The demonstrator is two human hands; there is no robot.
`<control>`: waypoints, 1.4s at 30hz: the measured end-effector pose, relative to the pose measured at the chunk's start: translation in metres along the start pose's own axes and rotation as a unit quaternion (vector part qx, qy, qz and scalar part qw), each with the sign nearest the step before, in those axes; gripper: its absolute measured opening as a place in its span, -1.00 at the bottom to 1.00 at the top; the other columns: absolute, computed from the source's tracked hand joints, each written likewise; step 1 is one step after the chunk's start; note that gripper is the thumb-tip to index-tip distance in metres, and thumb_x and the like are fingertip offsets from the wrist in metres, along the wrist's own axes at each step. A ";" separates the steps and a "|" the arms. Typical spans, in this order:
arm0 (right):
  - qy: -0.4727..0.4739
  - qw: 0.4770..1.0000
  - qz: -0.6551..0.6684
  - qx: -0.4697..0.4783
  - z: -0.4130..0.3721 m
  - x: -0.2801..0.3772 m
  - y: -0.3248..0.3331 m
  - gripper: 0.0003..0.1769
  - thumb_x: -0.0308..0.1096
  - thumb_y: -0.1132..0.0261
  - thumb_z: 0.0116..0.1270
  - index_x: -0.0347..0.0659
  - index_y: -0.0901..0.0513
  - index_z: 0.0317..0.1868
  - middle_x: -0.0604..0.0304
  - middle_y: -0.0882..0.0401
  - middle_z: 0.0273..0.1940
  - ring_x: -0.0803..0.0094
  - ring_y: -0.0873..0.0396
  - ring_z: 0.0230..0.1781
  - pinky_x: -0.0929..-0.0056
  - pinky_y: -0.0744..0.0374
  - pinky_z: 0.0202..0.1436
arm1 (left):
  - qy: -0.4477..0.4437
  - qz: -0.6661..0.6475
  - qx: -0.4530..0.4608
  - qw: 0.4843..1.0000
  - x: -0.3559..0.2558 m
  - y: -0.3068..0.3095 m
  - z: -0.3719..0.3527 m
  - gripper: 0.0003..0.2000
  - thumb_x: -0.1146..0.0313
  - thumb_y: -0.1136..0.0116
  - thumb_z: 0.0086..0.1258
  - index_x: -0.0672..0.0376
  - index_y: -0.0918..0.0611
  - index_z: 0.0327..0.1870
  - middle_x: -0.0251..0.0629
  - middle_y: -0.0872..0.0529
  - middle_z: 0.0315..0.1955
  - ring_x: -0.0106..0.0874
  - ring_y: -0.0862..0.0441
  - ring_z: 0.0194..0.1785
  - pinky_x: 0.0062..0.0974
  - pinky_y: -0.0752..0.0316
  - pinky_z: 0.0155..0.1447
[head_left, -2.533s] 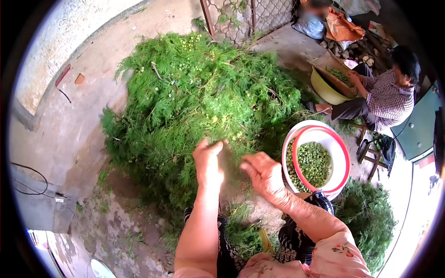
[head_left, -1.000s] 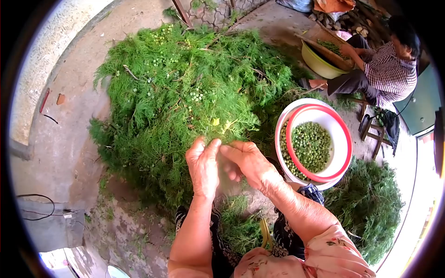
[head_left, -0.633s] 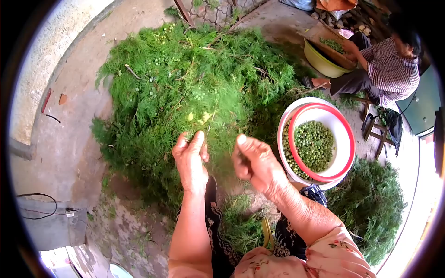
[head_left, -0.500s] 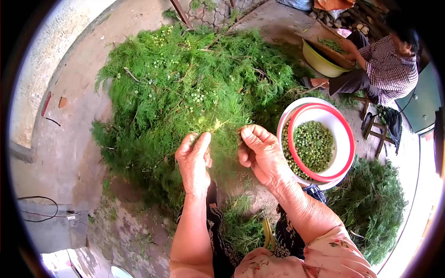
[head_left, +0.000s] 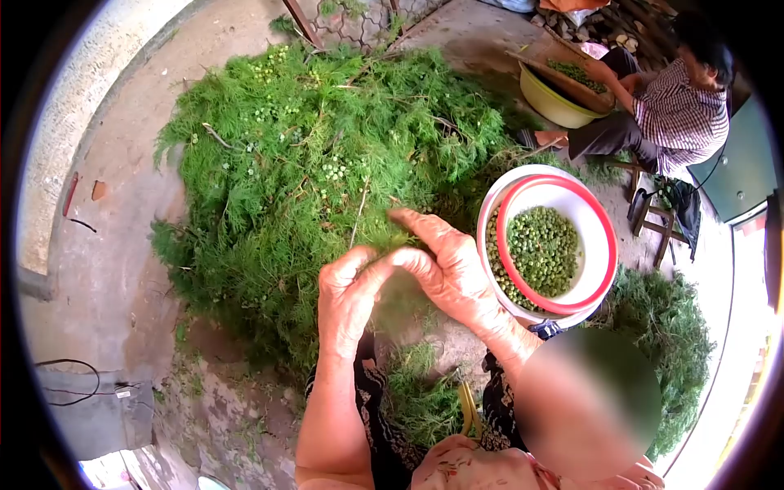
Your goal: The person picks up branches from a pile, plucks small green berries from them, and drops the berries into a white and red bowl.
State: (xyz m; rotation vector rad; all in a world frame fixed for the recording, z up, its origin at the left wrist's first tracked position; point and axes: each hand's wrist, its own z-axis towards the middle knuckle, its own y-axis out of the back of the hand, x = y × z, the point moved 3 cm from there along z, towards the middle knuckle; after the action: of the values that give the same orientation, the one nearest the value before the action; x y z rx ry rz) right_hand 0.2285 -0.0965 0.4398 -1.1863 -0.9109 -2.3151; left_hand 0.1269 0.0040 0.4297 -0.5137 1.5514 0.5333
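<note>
My left hand (head_left: 349,298) is closed, thumb against fingers, on a green sprig (head_left: 392,242) that is blurred by motion. Beside it, my right hand (head_left: 449,265) reaches over from the right, its thumb meeting the left fingertips and its index finger stretched out above the sprig. Whether the right hand grips any of it is unclear. Under and beyond both hands spreads a large heap of feathery green branches (head_left: 269,180) with round berries among them. To the right, a white basin with a red rim (head_left: 600,245) holds green berries (head_left: 541,249), inside a larger pale basin.
At the upper right a seated co-worker (head_left: 682,110) holds a tray of greens (head_left: 576,75) over a yellow-green basin (head_left: 555,104). A wooden stool (head_left: 657,224) stands below. More cut branches (head_left: 661,343) lie at the lower right, with some between my legs (head_left: 420,396).
My hands have come together, the right one moving left and its index finger extending. The co-worker's tray is tilted differently. The whole view has shifted slightly.
</note>
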 end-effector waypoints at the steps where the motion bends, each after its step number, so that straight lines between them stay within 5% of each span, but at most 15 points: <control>1: -0.033 0.999 -0.008 0.023 -0.002 0.006 0.000 -0.46 -0.08 -0.24 0.25 -0.27 -0.43 0.12 0.01 -0.52 -0.20 0.28 -0.55 -0.25 0.41 -0.51 -0.16 | -0.003 -0.006 -0.003 1.000 0.000 0.000 0.000 -0.89 0.43 -0.22 0.21 0.27 -0.59 -0.46 -0.49 -0.51 -0.60 -0.69 -0.36 -0.58 -0.72 -0.24 -0.53; 3: -0.045 0.999 -0.012 0.012 -0.005 0.006 -0.007 -0.42 -0.02 -0.27 0.18 -0.32 -0.45 0.04 -0.18 -0.53 -0.27 -0.05 -0.56 -0.28 0.24 -0.55 -0.25 | -0.037 0.000 0.017 0.999 0.010 0.001 0.001 -0.89 0.41 -0.20 0.24 0.26 -0.60 -0.43 -0.49 -0.51 -0.59 -0.70 -0.36 -0.57 -0.74 -0.23 -0.53; 8: -0.170 0.985 -0.029 -0.005 -0.007 0.011 -0.007 -0.60 -0.10 -0.26 0.23 -0.29 -0.48 -0.16 -0.06 -0.53 -0.53 -0.03 -0.54 -0.48 0.26 -0.50 -0.44 | -0.044 -0.007 0.031 0.999 -0.001 -0.009 -0.001 -0.92 0.46 -0.17 0.24 0.25 -0.59 -0.44 -0.52 -0.51 -0.58 -0.74 -0.33 -0.56 -0.74 -0.21 -0.54; 11: -0.194 0.981 -0.029 -0.001 -0.008 0.010 -0.005 -0.71 -0.17 -0.25 0.26 -0.26 -0.49 -0.25 0.07 -0.52 -0.58 0.42 -0.56 -0.48 0.47 -0.50 -0.41 | -0.036 0.003 0.051 0.998 -0.005 -0.009 -0.003 -0.95 0.49 -0.17 0.22 0.25 -0.60 -0.41 -0.49 -0.56 -0.54 -0.72 -0.39 -0.50 -0.71 -0.24 -0.47; 14: -0.218 0.969 0.100 -0.056 -0.013 0.001 -0.007 -0.70 -0.17 -0.26 0.27 -0.28 -0.52 -0.30 0.18 -0.53 -0.55 0.54 -0.47 -0.52 0.54 -0.44 -0.47 | -0.037 -0.057 0.051 0.996 -0.005 -0.014 -0.004 -0.92 0.43 -0.18 0.21 0.26 -0.62 -0.39 -0.41 -0.65 -0.53 -0.65 -0.50 -0.46 -0.67 -0.37 -0.38; 18: -0.321 0.864 0.353 -0.161 -0.003 -0.020 -0.006 -0.70 -0.22 -0.28 0.27 -0.33 -0.50 -0.37 0.35 -0.42 -0.52 0.62 -0.25 -0.50 0.55 -0.34 -0.43 | -0.007 -0.062 0.056 0.996 0.004 -0.023 -0.017 -0.95 0.43 -0.23 0.18 0.16 -0.62 -0.44 -0.50 -0.59 -0.56 -0.68 -0.43 -0.51 -0.68 -0.30 -0.40; 23: -0.397 0.845 0.276 -0.230 -0.006 -0.032 0.004 -0.72 -0.18 -0.25 0.28 -0.28 -0.53 -0.32 0.30 -0.45 -0.51 0.64 -0.23 -0.59 0.61 -0.30 -0.53 | -0.023 -0.063 0.044 0.997 0.006 -0.023 -0.018 -0.96 0.49 -0.24 0.16 0.17 -0.61 -0.45 -0.55 -0.56 -0.57 -0.72 -0.38 -0.51 -0.72 -0.26 -0.43; 25: -0.471 0.777 0.297 -0.294 -0.003 -0.044 0.028 -0.75 -0.19 -0.23 0.29 -0.22 -0.50 -0.33 0.29 -0.42 -0.54 0.59 -0.24 -0.68 0.61 -0.24 -0.65 | 0.004 -0.114 0.028 0.993 0.001 -0.020 -0.022 -0.90 0.53 -0.28 0.12 0.18 -0.57 -0.51 -0.55 -0.52 -0.60 -0.71 -0.41 -0.51 -0.72 -0.29 -0.41; 27: -0.438 0.702 0.443 -0.345 -0.009 -0.092 0.049 -0.73 -0.21 -0.18 0.33 -0.09 -0.37 -0.49 0.34 -0.29 -0.61 0.53 -0.23 -0.69 0.56 -0.17 -0.68 | 0.008 -0.166 0.004 0.986 0.004 -0.006 -0.020 -0.91 0.52 -0.29 0.13 0.20 -0.58 -0.48 -0.55 -0.52 -0.59 -0.71 -0.41 -0.51 -0.72 -0.31 -0.41; 31: -0.429 0.617 0.412 -0.515 -0.024 -0.112 0.093 -0.86 -0.32 -0.14 0.33 -0.18 -0.43 -0.34 0.29 -0.32 -0.60 0.51 -0.27 -0.67 0.57 -0.31 -0.65 | 0.042 -0.117 0.037 0.992 0.008 0.000 -0.021 -0.93 0.49 -0.24 0.20 0.25 -0.59 -0.41 -0.54 -0.54 -0.57 -0.74 -0.37 -0.53 -0.73 -0.24 -0.47; 33: -0.389 0.556 0.448 -0.582 -0.046 -0.167 0.117 -0.80 -0.40 -0.09 0.34 -0.32 -0.42 -0.09 0.03 -0.38 -0.16 0.26 -0.43 -0.24 0.37 -0.54 -0.26 | 0.031 0.019 0.071 0.997 0.013 -0.004 -0.018 -0.92 0.46 -0.20 0.25 0.26 -0.60 -0.34 -0.53 -0.54 -0.58 -0.75 -0.35 -0.55 -0.73 -0.22 -0.50; 35: -0.389 0.563 0.433 -0.587 -0.048 -0.151 0.135 -0.61 -0.40 -0.08 0.34 -0.35 -0.32 0.15 -0.08 -0.24 0.11 0.04 -0.36 0.03 0.14 -0.53 0.03 | -0.029 0.107 0.082 0.990 0.018 -0.009 -0.016 -0.90 0.43 -0.19 0.27 0.23 -0.61 -0.25 -0.47 -0.58 -0.57 -0.74 -0.39 -0.54 -0.70 -0.28 -0.49; 36: -0.382 0.603 0.416 -0.562 -0.056 -0.157 0.145 -0.48 -0.37 -0.10 0.34 -0.33 -0.21 0.27 -0.10 -0.07 0.27 -0.05 -0.25 0.19 0.03 -0.39 0.23 | 0.039 0.088 0.090 0.991 0.019 -0.011 -0.018 -0.86 0.42 -0.19 0.26 0.23 -0.61 -0.20 -0.42 -0.63 -0.54 -0.69 -0.44 -0.54 -0.66 -0.33 -0.47; 39: -0.401 0.633 0.347 -0.565 -0.074 -0.166 0.166 -0.53 -0.37 -0.10 0.32 -0.31 -0.28 0.22 -0.09 -0.15 0.21 -0.02 -0.30 0.14 0.07 -0.41 0.18 | -0.063 0.218 0.166 0.960 0.028 -0.017 -0.017 -0.86 0.49 -0.19 0.22 0.32 -0.59 -0.23 -0.49 -0.50 -0.58 -0.70 -0.33 -0.56 -0.65 -0.27 -0.51; 42: -0.446 0.653 0.228 -0.567 -0.090 -0.165 0.178 -0.58 -0.38 -0.10 0.31 -0.28 -0.34 0.17 -0.07 -0.23 0.15 0.01 -0.35 0.09 0.11 -0.42 0.12 | -0.067 0.294 0.221 0.928 0.029 -0.023 -0.020 -0.85 0.52 -0.20 0.16 0.30 -0.59 -0.24 -0.25 -0.53 -0.59 -0.51 -0.39 -0.55 -0.56 -0.33 -0.43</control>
State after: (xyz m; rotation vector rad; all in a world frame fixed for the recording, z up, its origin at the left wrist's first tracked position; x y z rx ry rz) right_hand 0.3765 -0.2797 0.3318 -2.7208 0.8784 -1.6151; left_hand 0.1241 -0.0259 0.4012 0.3453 1.6208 0.6272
